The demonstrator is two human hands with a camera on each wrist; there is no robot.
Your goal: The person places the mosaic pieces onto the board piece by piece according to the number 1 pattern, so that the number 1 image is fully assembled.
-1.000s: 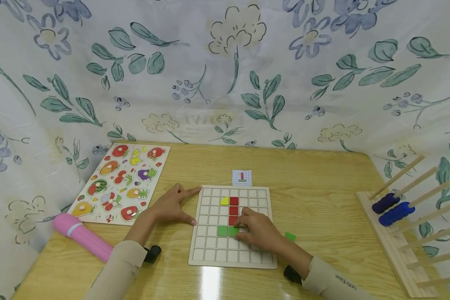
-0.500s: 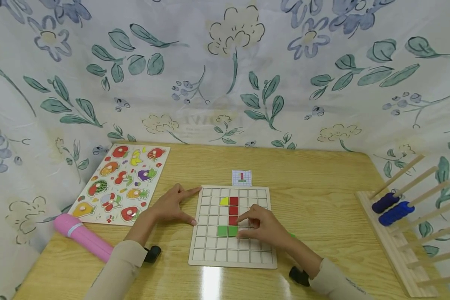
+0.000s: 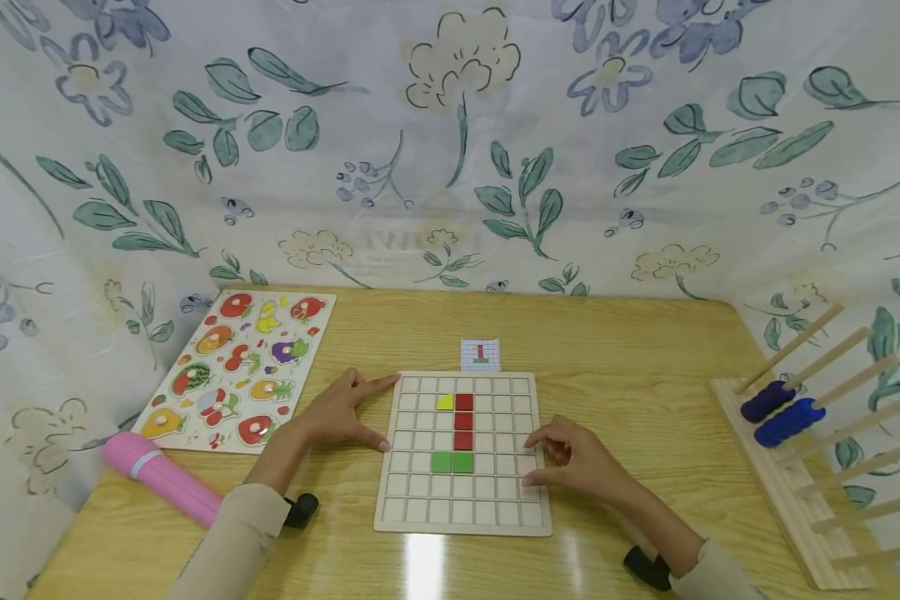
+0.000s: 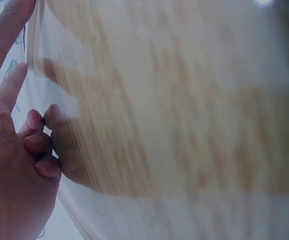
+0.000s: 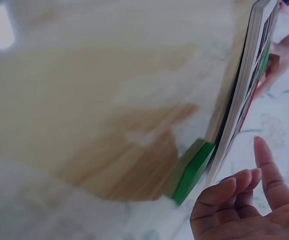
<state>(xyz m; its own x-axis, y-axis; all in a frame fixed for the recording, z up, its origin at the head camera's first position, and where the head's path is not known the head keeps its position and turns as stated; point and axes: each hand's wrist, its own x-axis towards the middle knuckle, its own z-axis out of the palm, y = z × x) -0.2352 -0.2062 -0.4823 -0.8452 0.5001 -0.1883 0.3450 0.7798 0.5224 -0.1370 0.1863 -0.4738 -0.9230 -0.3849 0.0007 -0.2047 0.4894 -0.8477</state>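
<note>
A square wooden grid board (image 3: 420,521) lies on the table. On it are a column of red tiles (image 3: 463,421), a yellow piece (image 3: 446,402) beside the top red one, and two green tiles (image 3: 452,462) side by side below. My left hand (image 3: 337,414) touches the board's left edge with thumb and index finger spread, its other fingers curled in. Over the board's right edge is my right hand (image 3: 581,465), thumb and index finger apart, with nothing between them. A loose green tile (image 5: 192,175) lies beside the board in the right wrist view; the right hand hides it in the head view.
A small card (image 3: 481,355) with a printed grid pattern lies behind the board. To the left are a fruit puzzle board (image 3: 228,375) and a pink rod-shaped object (image 3: 172,483). A wooden peg rack (image 3: 787,492) with blue beads stands at the right.
My right hand has let go of the right green tile and moved right to the board's edge, leaving that tile in its square. My left hand has stayed at the left edge.
</note>
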